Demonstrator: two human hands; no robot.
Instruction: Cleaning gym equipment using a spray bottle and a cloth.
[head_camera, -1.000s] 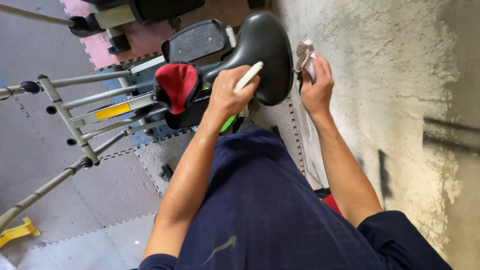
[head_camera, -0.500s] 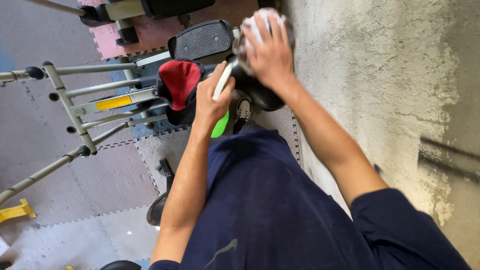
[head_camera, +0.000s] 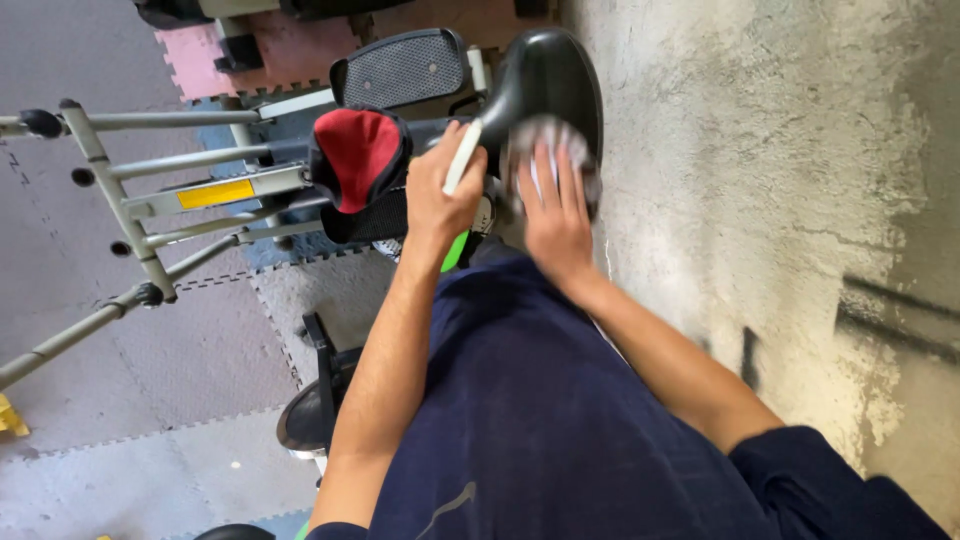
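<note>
The right hand (head_camera: 556, 215) with the pale cloth (head_camera: 545, 150) has been brought down from the far end of the black saddle (head_camera: 545, 85) to its near part. The view has been shifted slightly since then.

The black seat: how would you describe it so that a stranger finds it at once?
Start at the rough grey wall; the exercise machine stands beside it. The black seat is the glossy, rounded saddle nearest the wall, under the right hand and its cloth. The neighbouring red pad is matte.
</note>
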